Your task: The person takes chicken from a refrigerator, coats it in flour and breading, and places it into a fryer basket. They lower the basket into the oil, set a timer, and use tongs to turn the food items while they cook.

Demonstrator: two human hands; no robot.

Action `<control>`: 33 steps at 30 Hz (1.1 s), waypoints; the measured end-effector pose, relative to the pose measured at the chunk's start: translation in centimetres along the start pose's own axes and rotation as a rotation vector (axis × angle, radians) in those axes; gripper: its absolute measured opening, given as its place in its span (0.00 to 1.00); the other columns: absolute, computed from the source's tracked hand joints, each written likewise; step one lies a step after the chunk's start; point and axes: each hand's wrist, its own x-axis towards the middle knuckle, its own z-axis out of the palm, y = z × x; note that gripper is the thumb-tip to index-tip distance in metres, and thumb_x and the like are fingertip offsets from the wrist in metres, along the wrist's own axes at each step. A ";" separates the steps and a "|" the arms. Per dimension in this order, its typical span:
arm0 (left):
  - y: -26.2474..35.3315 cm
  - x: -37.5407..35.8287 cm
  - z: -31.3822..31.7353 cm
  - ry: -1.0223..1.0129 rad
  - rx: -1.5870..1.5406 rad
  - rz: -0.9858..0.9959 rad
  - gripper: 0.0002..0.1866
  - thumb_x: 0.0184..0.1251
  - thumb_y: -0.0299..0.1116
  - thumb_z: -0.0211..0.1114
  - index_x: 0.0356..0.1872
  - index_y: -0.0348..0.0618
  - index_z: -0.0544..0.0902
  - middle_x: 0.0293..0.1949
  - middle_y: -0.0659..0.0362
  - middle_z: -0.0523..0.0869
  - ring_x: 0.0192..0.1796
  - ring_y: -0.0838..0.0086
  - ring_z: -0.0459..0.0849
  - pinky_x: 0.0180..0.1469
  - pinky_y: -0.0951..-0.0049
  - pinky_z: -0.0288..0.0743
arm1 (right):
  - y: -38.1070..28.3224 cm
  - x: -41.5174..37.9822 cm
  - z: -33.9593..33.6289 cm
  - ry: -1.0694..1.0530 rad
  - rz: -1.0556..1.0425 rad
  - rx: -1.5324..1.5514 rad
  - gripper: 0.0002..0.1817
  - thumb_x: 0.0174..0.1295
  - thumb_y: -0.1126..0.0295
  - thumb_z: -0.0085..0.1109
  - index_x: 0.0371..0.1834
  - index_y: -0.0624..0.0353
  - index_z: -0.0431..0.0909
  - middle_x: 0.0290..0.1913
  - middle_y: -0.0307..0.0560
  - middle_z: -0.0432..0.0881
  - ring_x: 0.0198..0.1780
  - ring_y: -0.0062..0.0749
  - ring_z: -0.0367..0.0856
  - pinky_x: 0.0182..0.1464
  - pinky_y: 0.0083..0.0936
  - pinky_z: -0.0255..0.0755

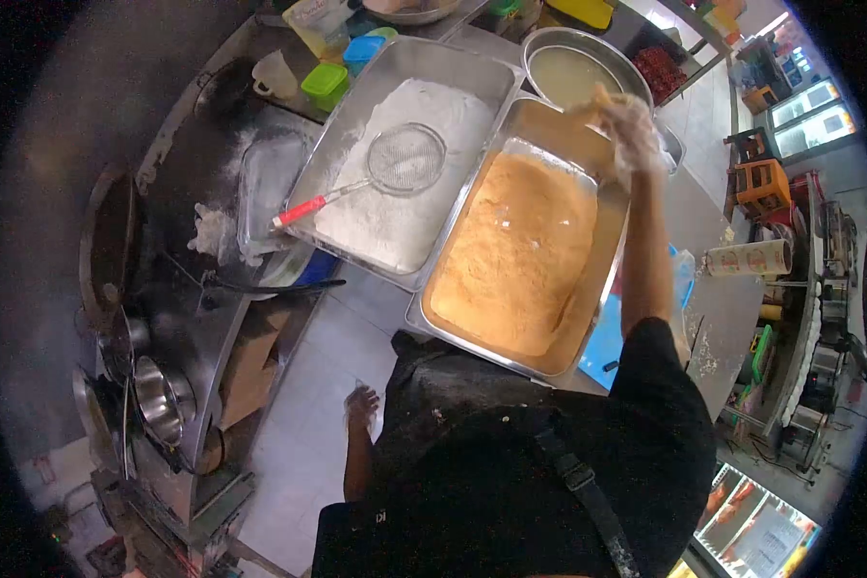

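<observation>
My right hand [631,135], in what looks like a clear flour-dusted glove, is raised over the far right corner of a deep steel pan of orange-tan powder [511,250]. It is beside a round steel bowl of cloudy liquid [573,77]. Motion blurs its fingers, and a tan shape at their tips cannot be made out. Low at my side hangs my left hand [361,407], whitened with flour, fingers apart and holding nothing. Left of the powder stands a second steel pan of white flour [385,226]. A red-handled mesh strainer [407,159] lies across it.
A clear plastic tub [272,188] and a green container [326,87] sit left of the flour pan. A black handle [279,285] juts toward me there. Steel pots [162,395] stand further left. A paper-cup stack [749,258] lies on the right-hand counter.
</observation>
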 end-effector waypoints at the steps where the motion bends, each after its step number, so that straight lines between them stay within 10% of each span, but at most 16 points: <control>1: 0.0 0.2 0.6 0.029 0.009 0.017 0.16 0.59 0.38 0.56 0.44 0.38 0.72 0.36 0.49 0.78 0.29 0.62 0.77 0.31 0.65 0.71 | 0.4 2.0 -0.6 0.015 -0.024 -0.034 0.19 0.49 0.52 0.60 0.28 0.60 0.80 0.22 0.42 0.77 0.26 0.26 0.74 0.27 0.26 0.65; 4: -0.2 -1.1 4.5 0.368 0.174 0.035 0.16 0.60 0.38 0.55 0.44 0.38 0.71 0.33 0.50 0.78 0.25 0.65 0.76 0.27 0.67 0.70 | 3.9 8.1 -0.8 0.093 -0.064 -0.157 0.19 0.49 0.52 0.58 0.30 0.57 0.82 0.24 0.46 0.79 0.27 0.29 0.77 0.29 0.27 0.67; 8: -0.1 0.6 0.6 0.247 0.069 -0.125 0.16 0.60 0.39 0.55 0.42 0.38 0.72 0.32 0.50 0.78 0.25 0.67 0.76 0.26 0.69 0.70 | 10.9 16.0 1.1 0.120 -0.026 -0.547 0.21 0.48 0.48 0.58 0.31 0.56 0.82 0.31 0.51 0.82 0.33 0.34 0.80 0.34 0.31 0.70; 13: -1.4 -2.1 9.5 0.748 0.601 -0.076 0.27 0.64 0.55 0.46 0.48 0.38 0.72 0.36 0.54 0.79 0.27 0.71 0.76 0.26 0.72 0.70 | 5.8 14.0 3.9 0.027 0.080 -0.812 0.21 0.44 0.51 0.65 0.35 0.55 0.82 0.41 0.56 0.79 0.46 0.45 0.78 0.48 0.34 0.72; 24: -0.9 -2.7 8.9 0.696 0.481 0.053 0.23 0.66 0.50 0.47 0.44 0.38 0.74 0.33 0.55 0.79 0.27 0.71 0.75 0.25 0.71 0.69 | 8.3 19.4 6.4 -0.111 0.039 -0.952 0.20 0.45 0.48 0.59 0.33 0.50 0.82 0.41 0.51 0.80 0.44 0.39 0.79 0.45 0.31 0.73; 26: -0.9 -1.9 4.5 0.089 0.020 -0.065 0.23 0.66 0.50 0.47 0.45 0.39 0.72 0.32 0.55 0.79 0.26 0.71 0.74 0.25 0.72 0.68 | 12.6 20.8 5.5 0.046 -0.065 -0.777 0.24 0.44 0.45 0.59 0.32 0.54 0.81 0.41 0.53 0.80 0.42 0.41 0.79 0.42 0.34 0.72; 27: -2.0 -2.5 10.0 0.561 0.496 0.055 0.22 0.66 0.51 0.45 0.44 0.41 0.71 0.30 0.56 0.78 0.24 0.72 0.73 0.24 0.72 0.67 | 12.8 19.4 4.6 0.045 -0.044 -0.791 0.24 0.44 0.45 0.59 0.32 0.54 0.81 0.41 0.53 0.80 0.42 0.41 0.79 0.42 0.34 0.72; 33: 1.1 0.7 3.4 0.226 0.167 -0.130 0.20 0.65 0.49 0.47 0.41 0.41 0.73 0.29 0.56 0.77 0.23 0.71 0.73 0.22 0.73 0.67 | 4.0 10.0 -0.5 0.202 -0.233 -0.541 0.19 0.48 0.52 0.56 0.28 0.60 0.81 0.29 0.55 0.80 0.34 0.46 0.79 0.38 0.36 0.71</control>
